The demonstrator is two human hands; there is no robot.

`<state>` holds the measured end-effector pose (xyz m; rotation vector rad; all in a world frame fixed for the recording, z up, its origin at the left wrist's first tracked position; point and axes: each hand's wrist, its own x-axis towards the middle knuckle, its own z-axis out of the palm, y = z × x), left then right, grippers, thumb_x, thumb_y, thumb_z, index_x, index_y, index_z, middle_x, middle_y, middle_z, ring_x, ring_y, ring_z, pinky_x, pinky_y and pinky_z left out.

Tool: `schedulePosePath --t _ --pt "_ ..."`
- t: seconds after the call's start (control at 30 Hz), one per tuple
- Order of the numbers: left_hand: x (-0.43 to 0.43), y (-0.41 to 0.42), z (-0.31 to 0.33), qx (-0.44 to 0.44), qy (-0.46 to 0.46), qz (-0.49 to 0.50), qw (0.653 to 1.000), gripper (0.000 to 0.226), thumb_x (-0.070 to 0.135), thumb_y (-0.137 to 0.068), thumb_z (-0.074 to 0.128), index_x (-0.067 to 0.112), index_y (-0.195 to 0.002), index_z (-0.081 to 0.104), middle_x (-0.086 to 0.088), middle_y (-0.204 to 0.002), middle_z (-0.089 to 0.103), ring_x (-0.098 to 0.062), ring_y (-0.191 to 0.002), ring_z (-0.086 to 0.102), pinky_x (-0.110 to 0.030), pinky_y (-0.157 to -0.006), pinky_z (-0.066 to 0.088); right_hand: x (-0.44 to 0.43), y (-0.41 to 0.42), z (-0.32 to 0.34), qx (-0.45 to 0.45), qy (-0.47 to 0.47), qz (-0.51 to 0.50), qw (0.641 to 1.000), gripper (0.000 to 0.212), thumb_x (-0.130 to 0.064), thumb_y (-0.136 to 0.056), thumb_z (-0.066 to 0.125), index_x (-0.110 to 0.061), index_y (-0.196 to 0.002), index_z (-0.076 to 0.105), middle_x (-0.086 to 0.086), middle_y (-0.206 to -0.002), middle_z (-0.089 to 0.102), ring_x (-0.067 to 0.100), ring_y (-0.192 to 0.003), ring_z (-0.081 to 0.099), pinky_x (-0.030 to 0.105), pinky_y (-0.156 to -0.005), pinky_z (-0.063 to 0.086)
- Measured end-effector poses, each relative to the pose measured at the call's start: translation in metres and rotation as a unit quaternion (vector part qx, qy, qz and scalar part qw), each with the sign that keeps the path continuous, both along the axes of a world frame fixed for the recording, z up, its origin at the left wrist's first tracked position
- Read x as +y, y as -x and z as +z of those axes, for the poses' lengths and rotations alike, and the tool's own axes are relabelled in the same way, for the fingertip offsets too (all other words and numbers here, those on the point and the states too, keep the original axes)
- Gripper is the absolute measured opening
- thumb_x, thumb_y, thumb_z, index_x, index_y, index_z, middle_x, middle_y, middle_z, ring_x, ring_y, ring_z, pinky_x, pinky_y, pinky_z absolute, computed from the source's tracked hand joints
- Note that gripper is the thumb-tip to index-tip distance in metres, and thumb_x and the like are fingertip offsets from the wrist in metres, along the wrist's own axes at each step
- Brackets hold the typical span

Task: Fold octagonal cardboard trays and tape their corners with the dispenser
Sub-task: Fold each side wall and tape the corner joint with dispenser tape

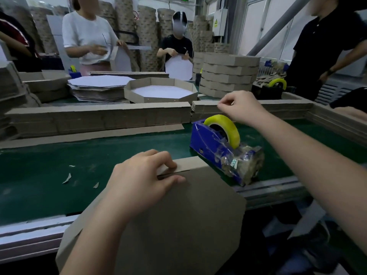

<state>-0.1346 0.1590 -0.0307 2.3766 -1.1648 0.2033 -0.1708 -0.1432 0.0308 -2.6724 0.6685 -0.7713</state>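
Observation:
A brown octagonal cardboard tray (178,225) leans over the near edge of the green belt, its underside toward me. My left hand (143,179) grips its top corner, fingers curled over the folded side flaps. To the right stands a blue tape dispenser (210,143) with a yellow tape roll (228,128). My right hand (240,106) hovers above and behind the roll, thumb and forefinger pinched together; whether a clear strip of tape is between them I cannot make out.
Stacked cardboard strips (99,118) form a low wall across the belt. Behind it lie flat blanks (99,84), a folded tray (160,92) and a pile of finished trays (228,74). A second dispenser (274,88) sits far right. Other people stand around. Paper scraps (67,178) lie on the belt.

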Motion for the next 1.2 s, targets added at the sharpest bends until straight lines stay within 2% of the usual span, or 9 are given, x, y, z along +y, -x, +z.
schedulePosePath --t 0.2,0.33,0.43,0.57,0.7,0.83,1.0,1.13,1.2 --pt "-0.003 -0.005 0.005 0.032 0.020 -0.001 0.999 0.045 0.077 -0.064 0.050 0.043 -0.092 0.059 0.025 -0.098 0.061 -0.001 -0.092 0.053 -0.026 -0.070 0.042 -0.073 -0.070 -0.019 0.214 0.086 -0.004 0.973 0.029 -0.028 -0.095 0.054 -0.021 -0.121 0.066 0.005 -0.127 0.063 0.025 -0.113 0.057 0.035 -0.093 0.047" --pt "-0.002 -0.015 0.009 0.050 0.019 0.015 0.998 0.046 0.077 -0.063 0.049 0.045 -0.095 0.059 0.027 -0.099 0.061 0.001 -0.095 0.053 -0.017 -0.068 0.037 -0.106 -0.109 -0.025 0.275 0.146 -0.028 0.950 0.039 -0.032 -0.096 0.054 -0.020 -0.133 0.055 0.010 -0.135 0.054 0.029 -0.121 0.052 0.038 -0.095 0.044" --pt "0.001 -0.026 0.014 0.090 0.045 0.024 0.995 0.042 0.075 -0.064 0.058 0.048 -0.096 0.058 0.027 -0.098 0.064 0.001 -0.095 0.056 -0.026 -0.075 0.044 -0.124 -0.132 -0.029 0.312 0.178 -0.035 0.932 0.050 -0.036 -0.098 0.050 -0.017 -0.144 0.043 0.013 -0.146 0.042 0.031 -0.132 0.043 0.043 -0.105 0.040" --pt "0.002 -0.039 0.017 0.127 0.066 0.030 0.989 0.040 0.077 -0.060 0.064 0.056 -0.093 0.056 0.025 -0.086 0.066 0.001 -0.082 0.061 -0.030 -0.076 0.052 -0.133 -0.154 -0.037 0.319 0.156 -0.013 0.935 0.057 -0.032 -0.101 0.046 -0.008 -0.151 0.028 0.012 -0.157 0.028 0.028 -0.142 0.030 0.039 -0.114 0.029" --pt "0.001 -0.048 0.018 0.165 0.091 0.038 0.981 0.042 0.077 -0.051 0.060 0.055 -0.087 0.061 0.022 -0.080 0.066 -0.005 -0.080 0.063 -0.033 -0.077 0.053 -0.133 -0.168 -0.047 0.316 0.197 -0.014 0.928 0.036 -0.026 -0.098 0.053 -0.011 -0.130 0.055 0.015 -0.131 0.058 0.033 -0.118 0.054 0.035 -0.091 0.046" --pt "0.001 -0.051 0.017 0.180 0.097 0.033 0.978 0.051 0.082 -0.046 0.056 0.053 -0.088 0.063 0.023 -0.087 0.069 -0.004 -0.087 0.065 -0.032 -0.081 0.053 -0.140 -0.171 -0.055 0.236 0.260 -0.033 0.936 0.016 -0.012 -0.088 0.054 -0.016 -0.101 0.061 0.011 -0.112 0.063 0.031 -0.100 0.059 0.037 -0.075 0.052" --pt "0.001 -0.052 0.014 0.174 0.109 0.030 0.978 0.052 0.081 -0.048 0.055 0.052 -0.090 0.062 0.024 -0.091 0.069 -0.001 -0.092 0.065 -0.032 -0.085 0.053 -0.164 -0.174 -0.066 0.280 0.260 -0.036 0.924 0.035 -0.022 -0.092 0.052 -0.021 -0.127 0.049 0.008 -0.124 0.039 0.027 -0.113 0.039 0.039 -0.087 0.047" --pt "0.002 -0.051 0.015 0.166 0.124 0.015 0.978 0.049 0.080 -0.051 0.057 0.050 -0.091 0.061 0.026 -0.093 0.068 -0.001 -0.094 0.065 -0.035 -0.087 0.053 -0.170 -0.169 -0.062 0.228 0.346 -0.059 0.908 0.034 -0.033 -0.097 0.045 -0.031 -0.129 0.056 0.002 -0.125 0.051 0.023 -0.113 0.048 0.034 -0.087 0.043" --pt "0.004 -0.052 0.014 0.164 0.130 0.014 0.978 0.048 0.079 -0.052 0.058 0.049 -0.089 0.062 0.026 -0.093 0.068 -0.002 -0.094 0.065 -0.036 -0.086 0.053 -0.167 -0.160 -0.053 0.176 0.343 -0.032 0.922 0.035 -0.034 -0.097 0.048 -0.023 -0.129 0.058 0.004 -0.127 0.059 0.025 -0.113 0.053 0.038 -0.091 0.046"
